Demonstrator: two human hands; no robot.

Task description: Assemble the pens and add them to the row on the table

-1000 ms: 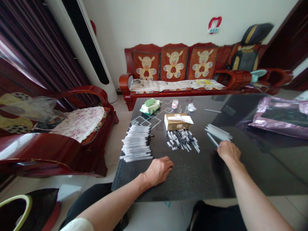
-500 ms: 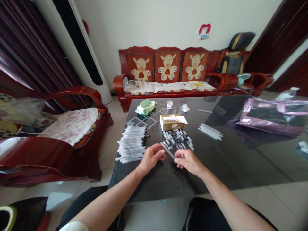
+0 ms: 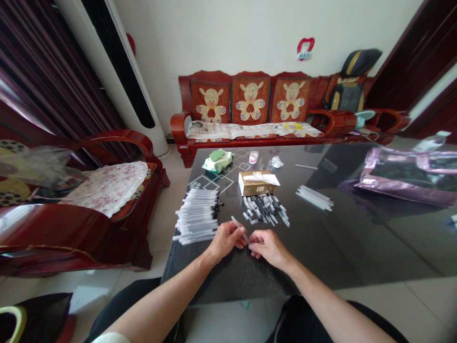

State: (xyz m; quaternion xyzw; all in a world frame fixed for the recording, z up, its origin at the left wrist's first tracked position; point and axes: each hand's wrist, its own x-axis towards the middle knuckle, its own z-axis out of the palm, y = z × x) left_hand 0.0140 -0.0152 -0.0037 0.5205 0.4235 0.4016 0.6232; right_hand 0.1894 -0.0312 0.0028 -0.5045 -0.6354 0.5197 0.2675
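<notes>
One slim whitish tube (image 3: 244, 236) is held aslant between the two hands, its far end tipped toward the left and exposed beyond the thumb of the left hand (image 3: 228, 238), its near end met by the fingertips of the right hand (image 3: 269, 247). Along its middle the tube is gripped by the left thumb and fingers; at its near end it is pinched by the right, though whether a small part is also held there cannot be told. Both hands are held low over the near part of the dark table (image 3: 321, 257), fingers curled inward, the forearms angled in from either side. On the tabletop, white pens (image 3: 196, 216) are laid in a fanned row at left; a green wipes pack (image 3: 217, 162) is set farther back; loose black-and-white pen parts (image 3: 266, 209) are strewn before a gold tissue box (image 3: 259, 186); whitish tubes (image 3: 314, 197) are bundled at right, near a purple-edged bag (image 3: 403, 192). A wooden armchair (image 3: 71, 238) is seen at left, and a wooden sofa (image 3: 180, 123) is placed behind the table.
</notes>
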